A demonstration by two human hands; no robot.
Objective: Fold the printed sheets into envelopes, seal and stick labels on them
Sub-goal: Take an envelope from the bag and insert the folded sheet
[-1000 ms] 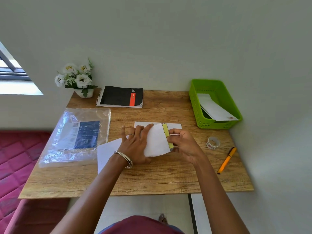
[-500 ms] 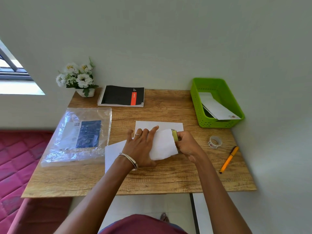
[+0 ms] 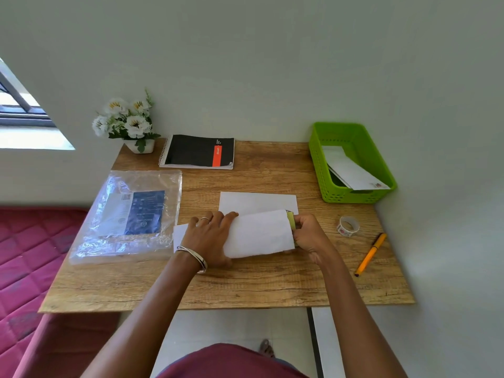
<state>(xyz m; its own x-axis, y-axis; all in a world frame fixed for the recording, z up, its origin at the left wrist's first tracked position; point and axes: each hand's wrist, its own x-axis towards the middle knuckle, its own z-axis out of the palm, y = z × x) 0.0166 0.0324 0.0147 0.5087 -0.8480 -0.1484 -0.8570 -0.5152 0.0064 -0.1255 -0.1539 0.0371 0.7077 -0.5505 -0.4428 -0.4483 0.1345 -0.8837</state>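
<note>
Envelope [image 3: 259,233] lies at centre frame on the counter [image 3: 245,282]; the left hand [image 3: 210,236] presses it flat, fingers spread; the right hand [image 3: 308,233] pinches its right end, where a yellow-green strip [image 3: 291,221] shows. Sealing looks in hand; next, probably the label roll [image 3: 347,226] at right; finished envelopes sit in the green basket [image 3: 321,170].

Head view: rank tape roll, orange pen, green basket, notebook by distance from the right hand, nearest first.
From the right hand:
1. Tape roll, just to its right.
2. Orange pen, further right, near the table edge.
3. Green basket, back right corner.
4. Notebook, back left, by the wall.
</note>
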